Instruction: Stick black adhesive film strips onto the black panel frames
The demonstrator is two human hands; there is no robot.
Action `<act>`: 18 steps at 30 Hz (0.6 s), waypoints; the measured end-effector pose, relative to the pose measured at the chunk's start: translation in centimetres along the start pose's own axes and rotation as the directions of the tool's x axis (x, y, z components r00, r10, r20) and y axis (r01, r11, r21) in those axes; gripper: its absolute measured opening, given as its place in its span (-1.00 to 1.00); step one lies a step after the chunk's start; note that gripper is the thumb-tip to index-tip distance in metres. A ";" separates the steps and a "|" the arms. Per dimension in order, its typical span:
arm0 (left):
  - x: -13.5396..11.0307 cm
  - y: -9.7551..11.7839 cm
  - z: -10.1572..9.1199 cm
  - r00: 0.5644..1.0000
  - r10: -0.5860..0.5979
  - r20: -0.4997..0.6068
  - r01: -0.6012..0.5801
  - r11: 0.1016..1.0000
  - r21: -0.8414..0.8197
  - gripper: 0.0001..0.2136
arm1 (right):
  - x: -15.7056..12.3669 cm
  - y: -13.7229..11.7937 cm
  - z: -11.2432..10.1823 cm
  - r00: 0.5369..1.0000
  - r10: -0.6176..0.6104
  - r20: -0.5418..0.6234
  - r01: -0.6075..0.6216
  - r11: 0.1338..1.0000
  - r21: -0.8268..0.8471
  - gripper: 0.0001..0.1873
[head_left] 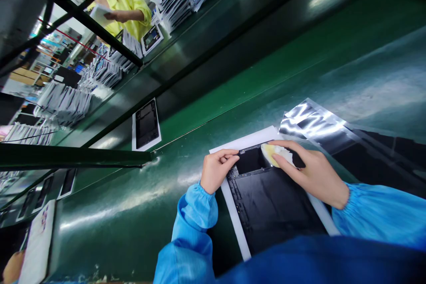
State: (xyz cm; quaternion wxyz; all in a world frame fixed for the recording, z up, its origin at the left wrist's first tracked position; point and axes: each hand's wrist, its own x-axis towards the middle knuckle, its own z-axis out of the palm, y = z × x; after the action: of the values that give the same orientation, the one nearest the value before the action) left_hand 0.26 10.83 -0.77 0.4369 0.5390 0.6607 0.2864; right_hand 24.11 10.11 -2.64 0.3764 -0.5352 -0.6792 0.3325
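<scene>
right hand (pixel 313 171): fingers nearly straight, gripping a cloth (pixel 275 152) and pressing it on the far end of the black panel (pixel 266 199); thumb hidden.
left hand (pixel 217 172): curled, fingertips pinching the panel's far left corner; palm not in view.
cloth: pale yellow-white, partly under the fingers.
black panel: near centre, on a white sheet (pixel 234 219) on the worktop (pixel 133 213); near end cut off by blue clothing, inner detail too dark to read.
shiny film (pixel 309 120): just far right of the sheet, heavy glare; edges to the right hard to make out.
second panel (pixel 146 125): far left on its own white sheet, well apart.
stacks (pixel 63 104): far left, blurry, contents unclear.
co-worker (pixel 128 2): far left, yellow top, hand holding something white; partly hidden behind a dark frame bar.
</scene>
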 end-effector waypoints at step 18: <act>-0.2 0.0 0.3 0.999 0.035 -0.010 -0.035 0.999 0.027 -0.83 | 0.1 -0.1 -0.1 1.000 -0.010 0.006 0.010 0.999 -0.030 -0.63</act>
State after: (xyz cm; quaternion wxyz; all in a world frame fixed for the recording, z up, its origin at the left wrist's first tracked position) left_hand 0.56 10.61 -0.85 0.4209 0.5548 0.6573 0.2881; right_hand 24.10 10.16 -2.52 0.3680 -0.5365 -0.6880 0.3216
